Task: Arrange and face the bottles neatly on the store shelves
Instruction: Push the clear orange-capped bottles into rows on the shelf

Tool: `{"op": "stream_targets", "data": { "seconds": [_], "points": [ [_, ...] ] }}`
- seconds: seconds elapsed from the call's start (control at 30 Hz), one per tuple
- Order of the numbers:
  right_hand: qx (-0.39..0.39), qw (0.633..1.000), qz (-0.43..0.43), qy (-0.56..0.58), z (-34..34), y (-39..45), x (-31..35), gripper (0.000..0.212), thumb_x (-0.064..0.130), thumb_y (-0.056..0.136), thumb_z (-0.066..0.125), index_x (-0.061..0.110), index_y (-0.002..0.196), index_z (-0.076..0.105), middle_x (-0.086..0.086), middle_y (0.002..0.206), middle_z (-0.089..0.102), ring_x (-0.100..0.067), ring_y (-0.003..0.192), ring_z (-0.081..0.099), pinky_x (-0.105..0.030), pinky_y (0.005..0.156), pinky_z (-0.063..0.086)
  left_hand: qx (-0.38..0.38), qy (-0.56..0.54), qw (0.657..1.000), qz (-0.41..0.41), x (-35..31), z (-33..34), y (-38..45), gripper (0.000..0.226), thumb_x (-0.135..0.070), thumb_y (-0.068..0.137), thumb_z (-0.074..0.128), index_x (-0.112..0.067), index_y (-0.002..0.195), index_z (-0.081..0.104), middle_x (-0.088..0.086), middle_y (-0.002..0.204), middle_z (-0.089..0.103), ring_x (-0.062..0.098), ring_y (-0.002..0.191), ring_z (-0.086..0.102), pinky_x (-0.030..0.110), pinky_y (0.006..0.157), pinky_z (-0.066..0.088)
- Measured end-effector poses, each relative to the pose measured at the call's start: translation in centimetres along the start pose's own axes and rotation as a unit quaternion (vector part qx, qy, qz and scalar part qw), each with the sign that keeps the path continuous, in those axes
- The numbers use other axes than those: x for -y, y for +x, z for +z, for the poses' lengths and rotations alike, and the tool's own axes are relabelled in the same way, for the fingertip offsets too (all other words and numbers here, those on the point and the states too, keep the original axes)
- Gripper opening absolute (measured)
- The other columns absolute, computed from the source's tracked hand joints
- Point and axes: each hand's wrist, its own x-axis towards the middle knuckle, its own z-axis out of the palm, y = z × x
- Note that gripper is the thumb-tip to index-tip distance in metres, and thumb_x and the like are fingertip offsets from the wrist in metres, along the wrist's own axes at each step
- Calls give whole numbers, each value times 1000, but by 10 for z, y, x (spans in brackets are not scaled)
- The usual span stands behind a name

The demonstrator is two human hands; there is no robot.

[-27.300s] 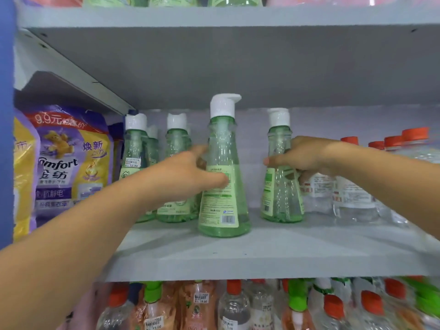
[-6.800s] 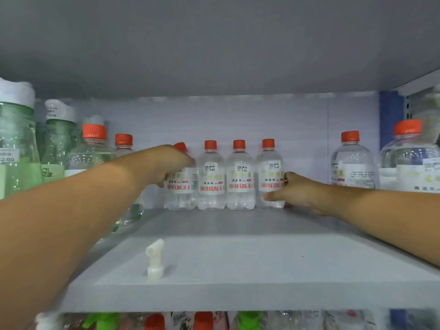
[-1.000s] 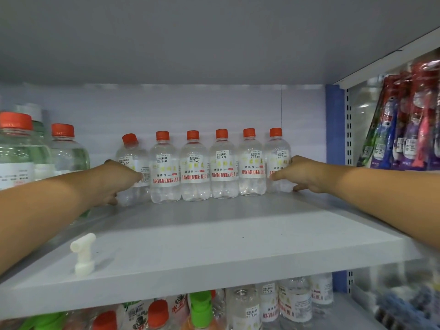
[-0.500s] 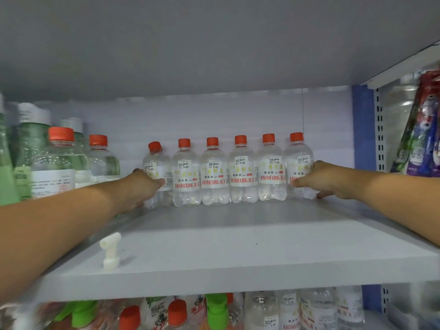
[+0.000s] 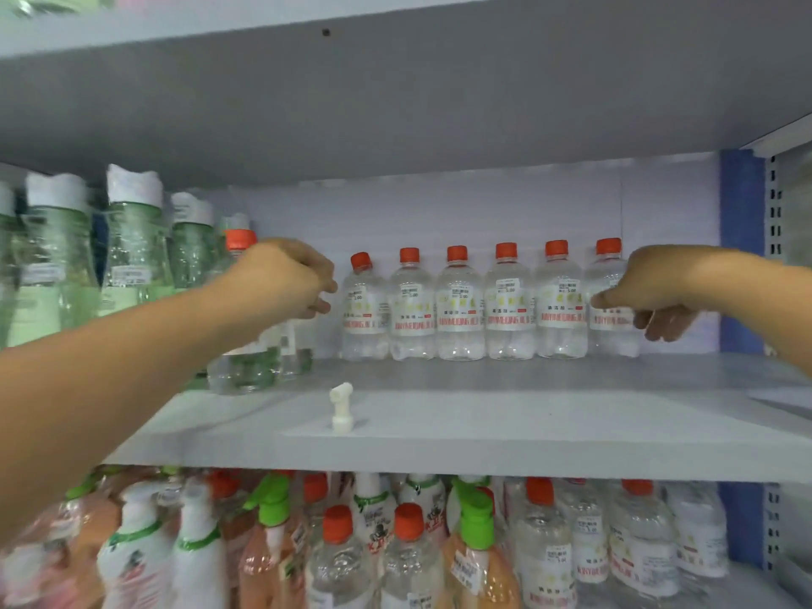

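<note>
Several small clear bottles with orange caps (image 5: 460,303) stand in a straight row at the back of the grey shelf (image 5: 483,441), labels facing front. My left hand (image 5: 288,279) hovers just left of the leftmost bottle (image 5: 364,305), fingers loosely curled, holding nothing. My right hand (image 5: 654,292) is in front of the rightmost bottle (image 5: 608,257), thumb tip against its label, the other fingers loosely curled to its right. A larger clear orange-capped bottle (image 5: 241,345) stands partly hidden behind my left forearm.
Green pump bottles (image 5: 132,252) crowd the shelf's left end. A loose white pump nozzle (image 5: 342,406) stands near the front edge. A blue upright (image 5: 742,257) bounds the right side. The shelf below holds many bottles (image 5: 395,547).
Both hands have lifted from the ends of the row to label height. My left hand has come off the leftmost bottle. The view has pulled back and shifted left.
</note>
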Motion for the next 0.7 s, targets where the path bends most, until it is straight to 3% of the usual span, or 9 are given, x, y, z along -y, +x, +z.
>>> {"op": "stream_targets", "data": {
  "seconds": [0.1,0.23,0.37,0.43,0.53,0.6,0.7],
  "points": [
    [11,998,-57,10,8,-23,45,39,36,98,67,0,110,56,-18,90,75,-32,66,75,-41,64,64,-77,-43,994,71,0,-54,-19,23,-4,98,49,-16,94,68,8,87,77,25,63,73,33,60,63],
    [-9,987,-161,1,19,-47,116,37,41,98,64,4,104,64,-8,90,77,-29,73,77,-38,67,65,-208,2,965,157,19,-92,-33,11,-23,95,61,-24,104,68,-4,89,70,19,74,65,40,74,57],
    [-13,960,-279,36,37,-61,184,33,41,100,60,9,104,67,-4,99,74,-21,81,75,-37,74,64,-115,60,989,76,41,-80,-39,66,-54,88,71,-22,140,46,-3,126,58,19,110,58,32,85,43],
    [-25,953,-300,46,46,-58,215,33,42,100,60,11,107,68,-6,100,73,-21,84,75,-37,79,63,-68,61,995,39,50,-66,-39,83,-55,85,74,-24,151,33,2,142,53,26,118,58,32,87,42],
    [-23,947,-308,86,63,-46,262,40,48,98,60,10,106,70,-8,100,76,-24,86,75,-37,83,62,-54,23,998,38,69,-52,-33,86,-45,86,78,-35,152,25,5,132,60,24,90,65,30,69,48],
    [36,937,-316,145,77,-45,294,42,50,96,61,10,106,68,-4,102,75,-21,86,74,-35,80,61,-50,-5,998,45,78,-51,-29,85,-43,87,77,-41,151,22,4,129,59,22,85,63,32,69,49],
    [121,924,-323,166,102,-52,328,34,39,94,62,10,110,66,-2,95,62,-23,83,59,-33,67,57,-43,-32,998,43,85,-55,-25,82,-42,90,74,-43,152,20,5,124,61,20,79,61,31,66,48]
  ]
}}
